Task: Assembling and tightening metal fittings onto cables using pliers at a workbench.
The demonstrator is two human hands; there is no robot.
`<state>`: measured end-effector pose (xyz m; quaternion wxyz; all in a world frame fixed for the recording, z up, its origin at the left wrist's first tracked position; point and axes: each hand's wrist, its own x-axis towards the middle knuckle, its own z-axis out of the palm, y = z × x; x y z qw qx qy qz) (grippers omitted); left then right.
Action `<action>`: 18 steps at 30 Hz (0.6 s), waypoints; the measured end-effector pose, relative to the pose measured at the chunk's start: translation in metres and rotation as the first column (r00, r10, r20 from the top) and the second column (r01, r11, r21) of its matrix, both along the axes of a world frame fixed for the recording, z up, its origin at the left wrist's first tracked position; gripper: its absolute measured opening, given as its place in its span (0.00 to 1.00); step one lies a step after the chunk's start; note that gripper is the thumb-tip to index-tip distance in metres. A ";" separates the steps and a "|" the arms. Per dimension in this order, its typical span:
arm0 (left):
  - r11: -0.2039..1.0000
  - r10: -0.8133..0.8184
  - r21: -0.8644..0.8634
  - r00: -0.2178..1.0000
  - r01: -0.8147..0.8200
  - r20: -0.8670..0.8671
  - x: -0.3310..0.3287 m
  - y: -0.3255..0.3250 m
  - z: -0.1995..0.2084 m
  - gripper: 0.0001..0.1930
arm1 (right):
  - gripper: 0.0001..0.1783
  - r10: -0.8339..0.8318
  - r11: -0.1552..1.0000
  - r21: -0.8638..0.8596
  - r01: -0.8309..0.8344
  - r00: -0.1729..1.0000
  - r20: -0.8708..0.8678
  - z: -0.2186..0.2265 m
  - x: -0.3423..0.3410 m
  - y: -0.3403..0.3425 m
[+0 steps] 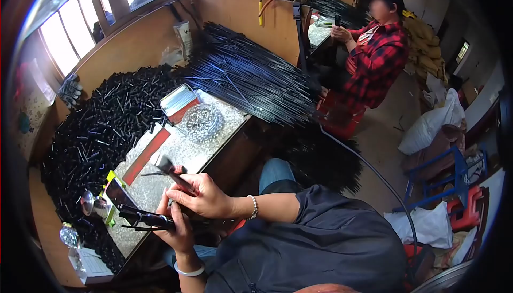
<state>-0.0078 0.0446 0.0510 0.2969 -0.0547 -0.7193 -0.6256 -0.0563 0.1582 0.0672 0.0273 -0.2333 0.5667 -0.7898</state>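
The bowl, clear and filled with small shiny bits, stood on a pale speckled bench. Below the bowl, the right hand, with a beaded bracelet at its wrist, had its fingers closed round the dark shaft of a tool; the tool's pale end, blurred, pointed up and to the left. Farther below the bowl and somewhat left of it, the left hand, with a pale bangle at its wrist, had its fingers curled round slender black parts, which projected leftward. The two hands were close together; whether their fingertips touched could not be told. Below and left of the bowl lay a red strip, and beyond it a phone. A box stood just beside the bowl, above and to the left. Short black tubes were heaped to the left of the bowl, and long black rods lay massed above and right of it. Well apart from the bowl, to the upper right, a co-worker in a red checked shirt held a black item.
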 end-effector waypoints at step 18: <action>0.996 0.034 0.087 0.995 -0.025 -0.099 0.000 -0.012 -0.014 0.25 | 0.07 -0.121 0.992 -0.065 0.105 0.709 -0.695 0.001 -0.003 -0.017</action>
